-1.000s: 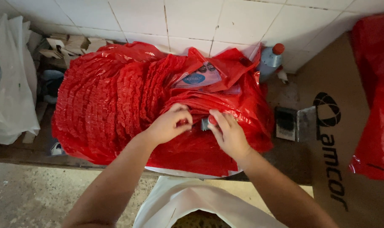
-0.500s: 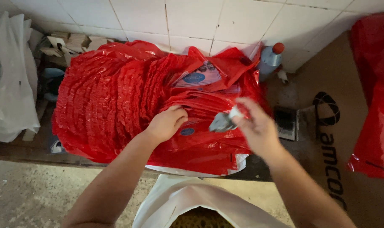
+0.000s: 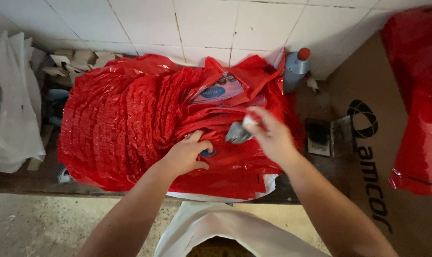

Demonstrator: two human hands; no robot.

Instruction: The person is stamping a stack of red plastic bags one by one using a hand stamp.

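It looks like a packing workroom: a big stack of red plastic bags [image 3: 130, 119] on a worktop [image 3: 16, 178], with a white tiled wall [image 3: 201, 24] behind the stack and a brown cardboard box [image 3: 368, 143] beside it.

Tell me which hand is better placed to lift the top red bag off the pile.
Probably the left hand: it rests flat on the top of the red bag pile, fingers spread on the plastic. The right hand is raised above it, blurred, and holds a small grey item.

Two hands: left hand [image 3: 189, 154], right hand [image 3: 268, 135]. One bottle [image 3: 295, 70]. One cardboard box [image 3: 392, 143]. One stack of red bags [image 3: 130, 119].
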